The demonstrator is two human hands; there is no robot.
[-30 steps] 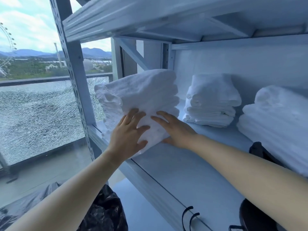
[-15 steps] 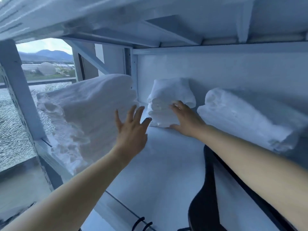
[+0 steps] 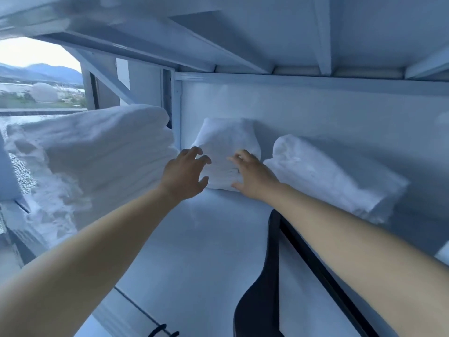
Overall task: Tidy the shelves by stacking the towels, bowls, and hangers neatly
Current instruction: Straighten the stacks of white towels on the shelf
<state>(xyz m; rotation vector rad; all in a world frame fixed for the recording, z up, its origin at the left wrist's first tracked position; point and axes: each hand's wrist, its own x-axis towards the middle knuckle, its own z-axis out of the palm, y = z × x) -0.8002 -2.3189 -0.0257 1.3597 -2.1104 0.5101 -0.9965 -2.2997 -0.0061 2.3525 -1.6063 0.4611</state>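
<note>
The pale painted metal shelf [image 3: 206,251] looks smooth and matt from here, with a faint sheen on its deck. The ribbed underside of the upper shelf [image 3: 267,32] has the same flat painted finish. The big left stack of folded white towels [image 3: 97,154] is thick terry cloth, nubbly and fluffy along its edges. The small middle stack of white towels [image 3: 226,142] and the long right stack of white towels [image 3: 328,176] are the same soft, matt cloth. The flat black hanger [image 3: 257,307] looks hard, smooth and dull; I can't tell whether it is plastic or wood.
</note>
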